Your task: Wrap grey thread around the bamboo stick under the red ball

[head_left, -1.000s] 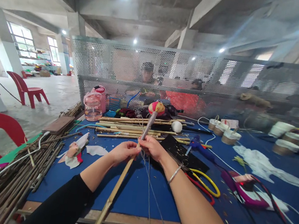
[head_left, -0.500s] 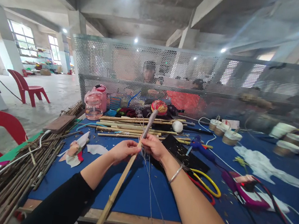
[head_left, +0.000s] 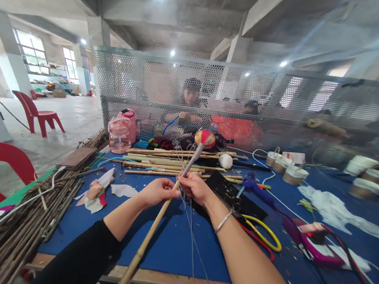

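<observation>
Both my hands grip a long bamboo stick [head_left: 145, 244] that slants from the near table edge up toward the far side. My left hand [head_left: 158, 191] is closed round the shaft. Just above it my right hand [head_left: 196, 186] pinches the stick where grey wrapping [head_left: 191, 159] begins. A round red and yellow ball [head_left: 204, 138] tops the stick. Thin thread [head_left: 190, 251] hangs from my right hand down over the blue table [head_left: 173, 249].
Loose bamboo sticks [head_left: 172, 162] lie across the table ahead. Yellow-handled pliers [head_left: 264, 236], a pink jug [head_left: 122, 131], a white ball [head_left: 225, 160] and small pots [head_left: 287, 168] sit around. A bundle of sticks [head_left: 19, 235] lies left. People sit behind a mesh screen [head_left: 253, 99].
The stick's ball end has swung slightly to the right. My hands keep the same grip on the shaft.
</observation>
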{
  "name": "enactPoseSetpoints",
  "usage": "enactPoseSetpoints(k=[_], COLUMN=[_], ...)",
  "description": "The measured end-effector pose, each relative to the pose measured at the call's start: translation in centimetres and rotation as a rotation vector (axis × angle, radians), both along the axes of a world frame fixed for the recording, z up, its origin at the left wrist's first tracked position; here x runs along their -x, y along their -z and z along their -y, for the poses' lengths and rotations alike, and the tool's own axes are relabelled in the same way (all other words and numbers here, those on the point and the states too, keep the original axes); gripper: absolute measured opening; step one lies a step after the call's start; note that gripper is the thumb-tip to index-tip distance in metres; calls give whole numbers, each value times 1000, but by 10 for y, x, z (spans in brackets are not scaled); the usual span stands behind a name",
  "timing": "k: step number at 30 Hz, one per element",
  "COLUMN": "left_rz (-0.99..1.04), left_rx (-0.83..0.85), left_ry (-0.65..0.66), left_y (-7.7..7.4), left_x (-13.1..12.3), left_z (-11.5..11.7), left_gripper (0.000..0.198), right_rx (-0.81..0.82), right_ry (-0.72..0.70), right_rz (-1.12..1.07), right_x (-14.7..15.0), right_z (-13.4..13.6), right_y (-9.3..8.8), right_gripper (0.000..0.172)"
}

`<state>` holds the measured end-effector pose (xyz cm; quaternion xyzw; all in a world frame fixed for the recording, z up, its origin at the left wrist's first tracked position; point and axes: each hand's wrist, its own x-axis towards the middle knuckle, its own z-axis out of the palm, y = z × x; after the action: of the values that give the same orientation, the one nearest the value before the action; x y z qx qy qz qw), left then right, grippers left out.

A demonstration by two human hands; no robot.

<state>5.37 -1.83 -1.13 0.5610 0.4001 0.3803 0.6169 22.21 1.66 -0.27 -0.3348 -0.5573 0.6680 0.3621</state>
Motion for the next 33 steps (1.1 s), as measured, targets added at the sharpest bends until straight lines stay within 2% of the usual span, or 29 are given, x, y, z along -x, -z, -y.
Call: enactPoseSetpoints(k=[2, 6, 8, 10, 14, 17, 21, 24, 26, 30, 33], left_rz=[22, 225, 248, 195, 80, 67, 207, 201, 132, -10, -41], left_rx=[18, 205, 265, 259, 89, 50, 165, 219, 206, 97, 67], left_ry=[5, 112, 157, 156, 54, 35, 159, 244, 207, 55, 6], left_y=[-1, -8, -9, -6, 1, 0, -7, -7, -3, 3, 1], left_x=[1, 3, 3, 2, -2, -1, 4, 5, 4, 2, 1], left_z=[0, 3, 4, 4, 1, 1, 4, 4, 3, -1, -1], left_gripper=[41, 39, 37, 35, 36, 38, 42, 43, 42, 43, 45], right_rx=[-17, -16, -18, -21, -25, -35, -13, 4, 8, -8, -27], right_ry=[12, -35, -42, -25, 5, 4, -75, -95, -64, -13, 2], right_rz=[-32, -154, -132, -70, -6, -29, -134, -97, -38, -9, -27], right_x=[0, -1, -2, -1, 3, 4, 1, -1, 0, 2, 2], right_z=[0, 2, 2, 1, -1, 0, 3, 4, 3, -2, -3], right_y=[0, -4, -4, -3, 3, 2, -3, -4, -2, 3, 4], right_gripper=[37, 35, 35, 34, 34, 34, 35, 34, 34, 36, 36])
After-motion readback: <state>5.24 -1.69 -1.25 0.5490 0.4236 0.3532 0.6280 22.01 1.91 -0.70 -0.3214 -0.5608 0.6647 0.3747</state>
